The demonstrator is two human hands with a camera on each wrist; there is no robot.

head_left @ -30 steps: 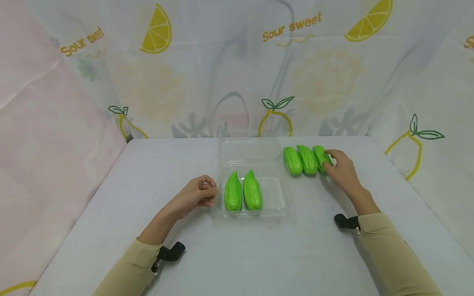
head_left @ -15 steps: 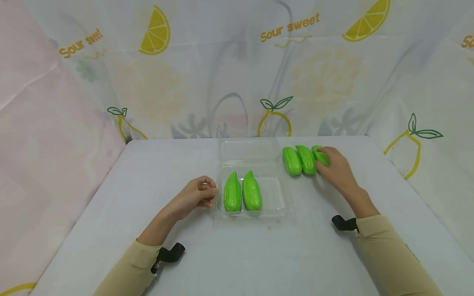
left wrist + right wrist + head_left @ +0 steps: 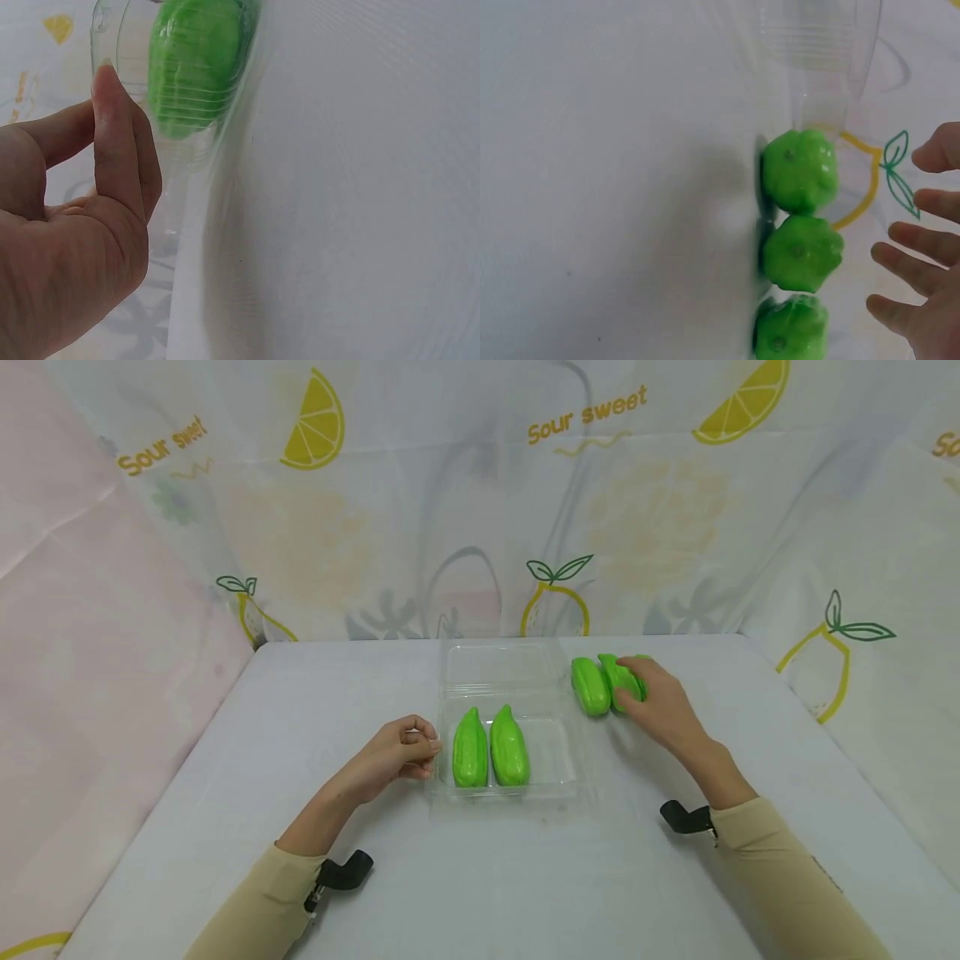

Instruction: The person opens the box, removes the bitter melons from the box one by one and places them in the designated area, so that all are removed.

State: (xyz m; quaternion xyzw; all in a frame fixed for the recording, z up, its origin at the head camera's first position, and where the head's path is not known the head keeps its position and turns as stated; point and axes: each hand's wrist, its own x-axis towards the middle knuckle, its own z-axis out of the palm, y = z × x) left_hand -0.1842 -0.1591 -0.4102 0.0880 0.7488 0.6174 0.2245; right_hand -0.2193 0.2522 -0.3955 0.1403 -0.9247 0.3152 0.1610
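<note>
My left hand (image 3: 396, 752) pinches the left rim of a clear plastic clamshell box (image 3: 557, 752) between thumb and fingers. In the left wrist view the fingertips (image 3: 107, 82) are right at its rim. Two green ridged gourds (image 3: 470, 750), pointed at the far end, lie side by side in the left part of the box. My right hand (image 3: 660, 702) hovers over a row of three more such gourds, fingers spread, holding nothing. The row's left gourd (image 3: 591, 687) shows fully; the hand partly covers the middle gourd (image 3: 619, 681) and mostly hides the right one.
The box's lid (image 3: 498, 664) lies folded back behind it, near the table's rear edge. A white cloth covers the table (image 3: 480, 877). Lemon-printed curtains (image 3: 480, 510) hang close behind and along the sides.
My right hand has moved left along the row, from the right gourd to over the middle one. My left hand and the box have stayed in place.
</note>
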